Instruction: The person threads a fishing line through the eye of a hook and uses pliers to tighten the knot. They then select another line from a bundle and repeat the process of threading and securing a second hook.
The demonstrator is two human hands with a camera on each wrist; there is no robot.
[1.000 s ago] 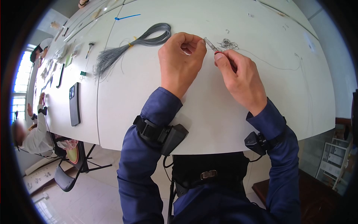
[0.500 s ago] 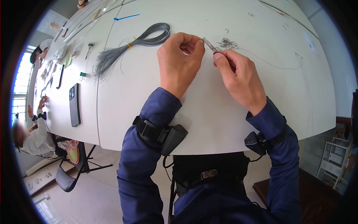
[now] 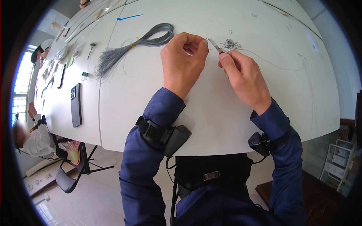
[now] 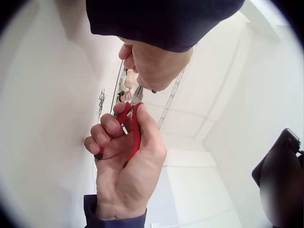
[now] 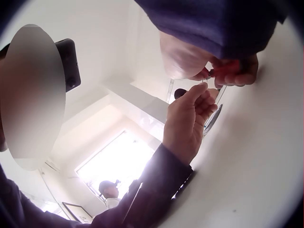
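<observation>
Wearing navy sleeves (image 3: 139, 180) and a black camera (image 3: 177, 140) on each wrist, our person is up against the white table (image 3: 218, 124), arms at 4 and 7 o'clock. Now to 2 o'clock, where the right hand (image 3: 244, 77) has its fingers curled firmly round the red-handled pliers (image 4: 137, 124), and the slim nose of those pliers, at 1 o'clock, aims between 10 and 11! Over at 12, the left hand (image 3: 183, 62), thumb and forefinger tips nipped together, pinches what looks like a fine wire (image 3: 207, 38), though it's too tiny to be certain, just beside the pliers' nose. Right behind, at 1 o'clock, lies a dark wire tangle (image 3: 230, 45), a thin strand wandering out between 2 and 3. Across at 9, a dark phone (image 3: 76, 105) lies flat; at 11, a bundle of grey strands (image 3: 122, 52), fanned at one end, looped at the other. Green clip (image 3: 85, 74) at 10, blue cable tie (image 3: 129, 17) farther out at 11, and way back near 9, a second person (image 3: 37, 141) in white by the window (image 3: 20, 84).
</observation>
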